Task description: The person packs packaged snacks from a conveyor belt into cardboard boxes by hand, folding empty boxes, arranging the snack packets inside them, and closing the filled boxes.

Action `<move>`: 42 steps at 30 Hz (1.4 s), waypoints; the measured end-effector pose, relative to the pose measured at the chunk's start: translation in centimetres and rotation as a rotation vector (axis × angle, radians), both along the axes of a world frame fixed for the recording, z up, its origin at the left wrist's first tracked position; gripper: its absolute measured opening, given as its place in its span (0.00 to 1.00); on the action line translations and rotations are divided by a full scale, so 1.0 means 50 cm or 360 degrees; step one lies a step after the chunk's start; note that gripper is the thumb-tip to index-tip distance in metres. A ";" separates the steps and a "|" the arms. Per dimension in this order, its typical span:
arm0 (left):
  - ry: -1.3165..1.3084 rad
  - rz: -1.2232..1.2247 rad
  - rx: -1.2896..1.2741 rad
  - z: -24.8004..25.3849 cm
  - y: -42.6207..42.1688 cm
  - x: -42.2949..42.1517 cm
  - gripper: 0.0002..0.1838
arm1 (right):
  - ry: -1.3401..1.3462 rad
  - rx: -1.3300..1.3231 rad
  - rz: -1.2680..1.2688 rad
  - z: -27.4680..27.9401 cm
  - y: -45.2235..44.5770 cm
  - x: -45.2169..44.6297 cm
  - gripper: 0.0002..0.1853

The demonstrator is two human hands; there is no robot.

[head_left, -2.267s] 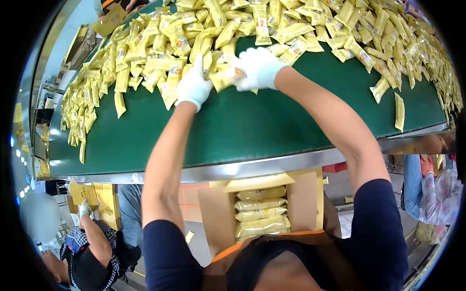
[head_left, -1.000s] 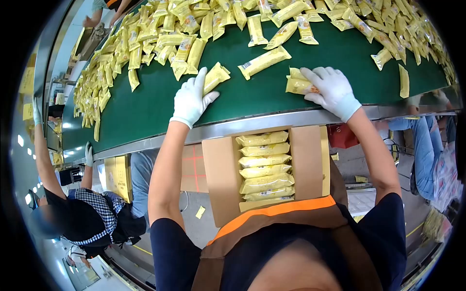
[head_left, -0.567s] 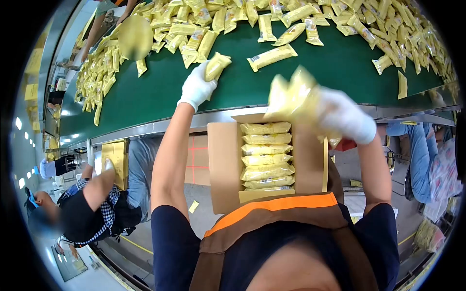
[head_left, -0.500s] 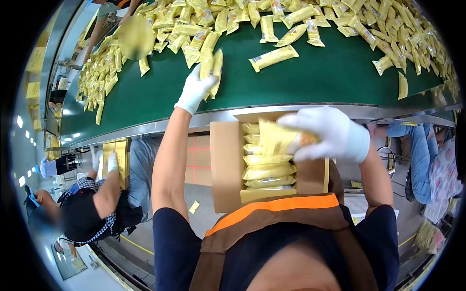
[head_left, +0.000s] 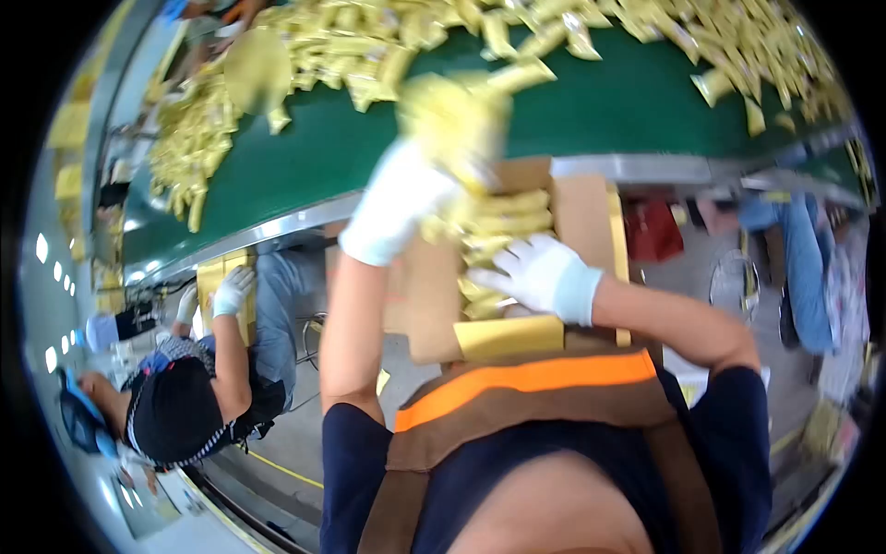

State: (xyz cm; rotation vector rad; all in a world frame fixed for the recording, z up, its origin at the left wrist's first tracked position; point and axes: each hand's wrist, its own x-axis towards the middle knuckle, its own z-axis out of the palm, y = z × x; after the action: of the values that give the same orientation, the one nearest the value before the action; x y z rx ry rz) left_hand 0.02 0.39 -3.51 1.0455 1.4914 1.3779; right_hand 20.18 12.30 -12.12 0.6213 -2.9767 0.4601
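Note:
My left hand (head_left: pixel 399 198), in a white glove and smeared by motion, grips a bunch of yellow packets (head_left: pixel 452 115) over the near edge of the green belt. Below it stands an open cardboard box (head_left: pixel 581 217), with several rows of yellow wrapped packets (head_left: pixel 508 222) lying in it. My right hand (head_left: pixel 540 272), also gloved in white, lies on the packets in the box's near part, fingers apart and palm down. Parts of the packets under both hands are hidden.
More yellow packets (head_left: pixel 341 46) are heaped along the far side of the green conveyor belt (head_left: pixel 277 185). A metal rail (head_left: pixel 646 169) edges the belt. On the left, a co-worker (head_left: pixel 180 406) with gloved hands is at another box (head_left: pixel 221 277).
My left hand has come right, toward the box, with packets in its grip. My right hand has lowered from above the box onto the packets and no longer grips the packet it held.

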 end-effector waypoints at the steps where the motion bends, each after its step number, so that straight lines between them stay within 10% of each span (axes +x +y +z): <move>1: 0.0415 -0.0027 0.0205 -0.029 0.007 0.016 0.37 | 0.0027 0.0006 -0.0022 0.003 -0.004 -0.007 0.33; 4: 0.2166 -0.0232 -0.0370 -0.041 -0.005 0.069 0.27 | 0.0027 0.0023 -0.0027 0.026 -0.016 -0.013 0.33; 16: 0.2138 0.0099 -0.0346 -0.193 -0.048 0.176 0.31 | 0.0102 -0.0236 0.0272 0.066 0.038 0.085 0.16; 20: 0.2191 0.0111 -0.0344 -0.213 -0.060 0.186 0.35 | -0.0197 -0.0969 -0.0054 0.126 0.085 0.091 0.11; 28: 0.2161 0.0114 -0.0301 -0.206 -0.053 0.186 0.37 | 0.0182 0.0178 0.0383 0.108 0.180 -0.018 0.19; 42: 0.2191 0.0338 0.0132 -0.150 -0.068 0.123 0.29 | 0.0260 -0.0088 0.0464 -0.010 0.170 -0.052 0.18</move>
State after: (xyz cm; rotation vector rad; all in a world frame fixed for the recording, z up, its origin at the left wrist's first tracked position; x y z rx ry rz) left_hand 6.15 -3.03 -11.02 2.1393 2.5288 0.7532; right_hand 17.58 20.81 -12.63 1.0397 -2.7196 0.4812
